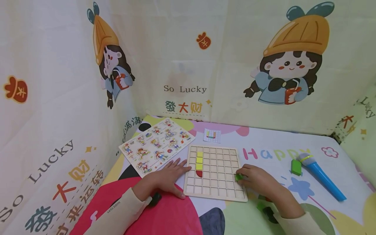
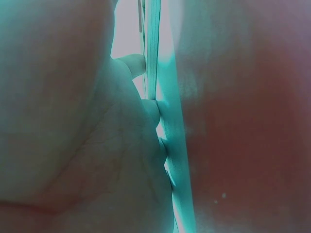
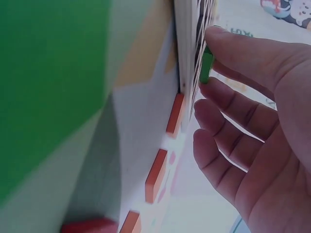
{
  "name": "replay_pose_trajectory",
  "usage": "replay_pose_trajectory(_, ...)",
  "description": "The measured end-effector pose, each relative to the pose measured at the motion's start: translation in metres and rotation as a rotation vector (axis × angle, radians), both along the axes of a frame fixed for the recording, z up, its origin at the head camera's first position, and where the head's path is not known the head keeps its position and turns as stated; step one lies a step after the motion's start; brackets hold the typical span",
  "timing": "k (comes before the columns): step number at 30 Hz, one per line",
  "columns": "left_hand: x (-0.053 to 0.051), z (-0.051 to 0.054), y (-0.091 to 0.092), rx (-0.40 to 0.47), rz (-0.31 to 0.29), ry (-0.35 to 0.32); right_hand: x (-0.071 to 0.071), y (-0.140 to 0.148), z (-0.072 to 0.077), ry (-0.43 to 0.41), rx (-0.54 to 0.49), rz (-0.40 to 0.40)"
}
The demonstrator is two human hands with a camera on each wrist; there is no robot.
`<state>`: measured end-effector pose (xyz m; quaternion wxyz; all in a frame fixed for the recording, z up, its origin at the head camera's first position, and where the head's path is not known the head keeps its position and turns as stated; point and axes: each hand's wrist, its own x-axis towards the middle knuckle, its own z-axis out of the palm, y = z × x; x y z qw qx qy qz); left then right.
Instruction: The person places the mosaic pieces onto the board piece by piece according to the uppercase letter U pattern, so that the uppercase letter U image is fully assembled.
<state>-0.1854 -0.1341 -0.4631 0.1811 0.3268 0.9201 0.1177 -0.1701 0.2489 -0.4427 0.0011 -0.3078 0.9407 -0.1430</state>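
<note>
A wooden grid board (image 1: 217, 192) lies on the table, with yellow squares (image 1: 199, 160) stacked in one column and a red rounded piece (image 1: 199, 173) below them. My left hand (image 1: 167, 178) rests spread at the board's left edge; in the left wrist view its palm (image 2: 97, 145) fills much of the picture. At the board's right edge my right hand (image 1: 258, 179) pinches a small green piece (image 1: 239, 177). The right wrist view has the green piece (image 3: 206, 67) between thumb and index finger of the right hand (image 3: 252, 111), the other fingers curved beside it.
Behind the board lies a small pattern card (image 1: 212, 135). A picture sheet (image 1: 155, 147) is at the left. A green block (image 1: 296, 167) and a blue toy microphone (image 1: 323, 178) lie at the right. Orange blocks (image 3: 156, 175) and a red block (image 3: 90, 226) show in the right wrist view.
</note>
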Motion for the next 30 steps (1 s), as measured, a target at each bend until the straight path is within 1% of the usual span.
replay_pose_trajectory(8, 0.000, -0.001, 0.000, 0.002, -0.001, 0.013, -0.002, -0.012, 0.002, -0.025, -0.017, -0.015)
replay_pose_trajectory(11, 0.001, -0.001, 0.000, 0.003, 0.000, 0.012, -0.002, -0.017, 0.003, -0.022, -0.023, -0.015)
replay_pose_trajectory(16, 0.002, 0.001, 0.000, 0.001, 0.001, 0.010, -0.003, -0.025, 0.003, -0.013, -0.052, 0.017)
replay_pose_trajectory(20, 0.001, 0.001, 0.000, 0.009, -0.005, 0.004, -0.004, -0.031, 0.002, -0.015, -0.046, 0.029)
replay_pose_trajectory(27, 0.001, 0.002, 0.000, 0.012, -0.007, 0.001, -0.007, -0.044, 0.001, 0.006, -0.053, 0.066)
replay_pose_trajectory(30, 0.001, 0.002, 0.001, 0.002, -0.007, 0.006, -0.008, -0.049, 0.001, -0.003, -0.050, 0.066)
